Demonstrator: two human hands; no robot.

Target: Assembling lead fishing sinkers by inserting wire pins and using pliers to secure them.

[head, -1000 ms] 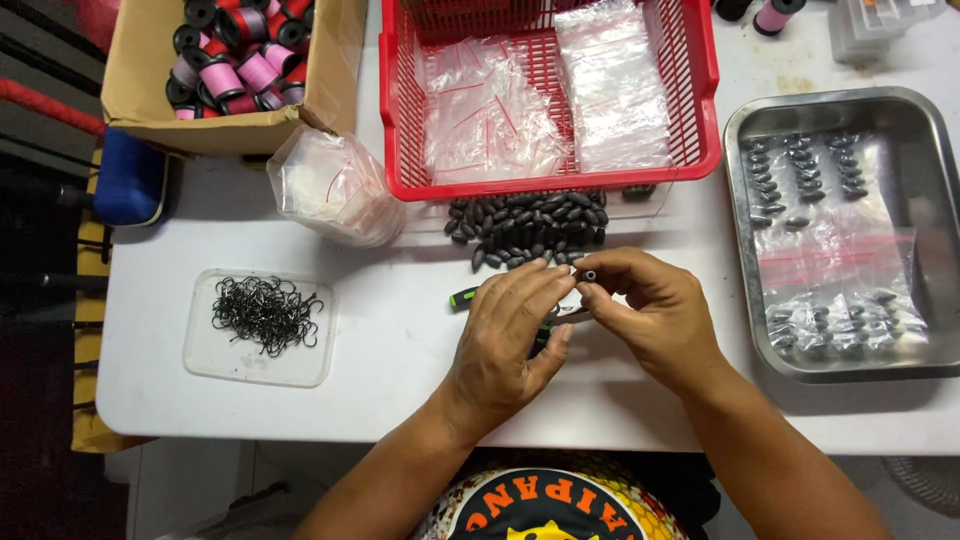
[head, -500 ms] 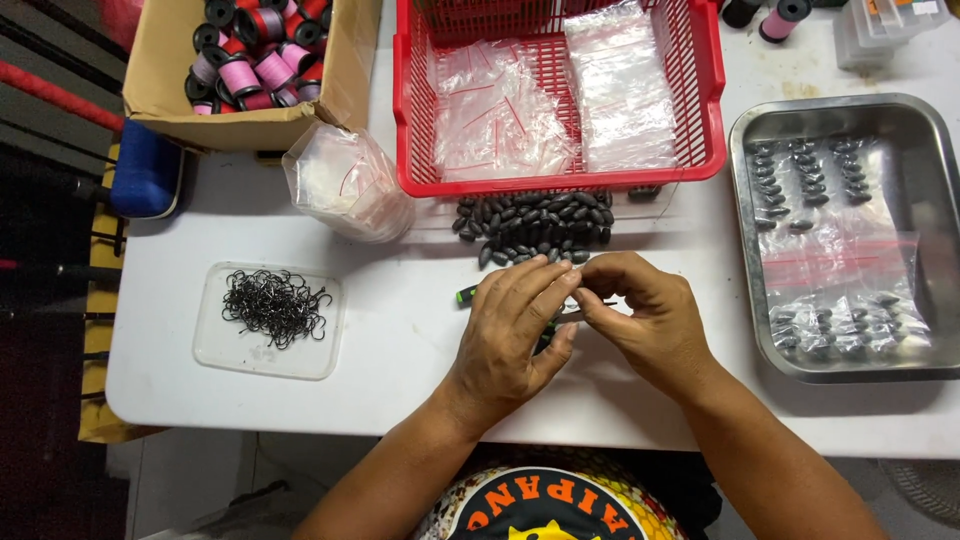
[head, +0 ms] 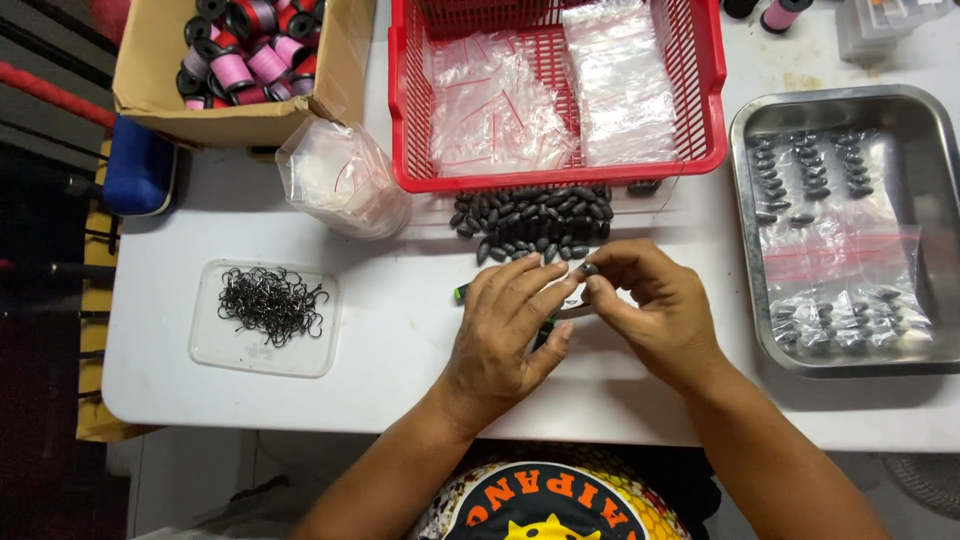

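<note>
So far, we judge the work part done: the metal tray [head: 940, 230] at right holds bagged rows of dark weights [head: 800, 165], while a loose pile of weights [head: 535, 222] lies unbagged on the surface [head: 400, 340], just near of the red basket [head: 560, 178] of clear bags. Our right hand [head: 655, 310] pinches one small weight [head: 590, 269] at its fingertips; our left hand [head: 510, 330] meets it, curled over a green-tipped tool [head: 461, 294] mostly hidden beneath. Whether the left grip clamps anything, we cannot tell. Hooks [head: 272, 302] sit in a shallow tray at left.
</note>
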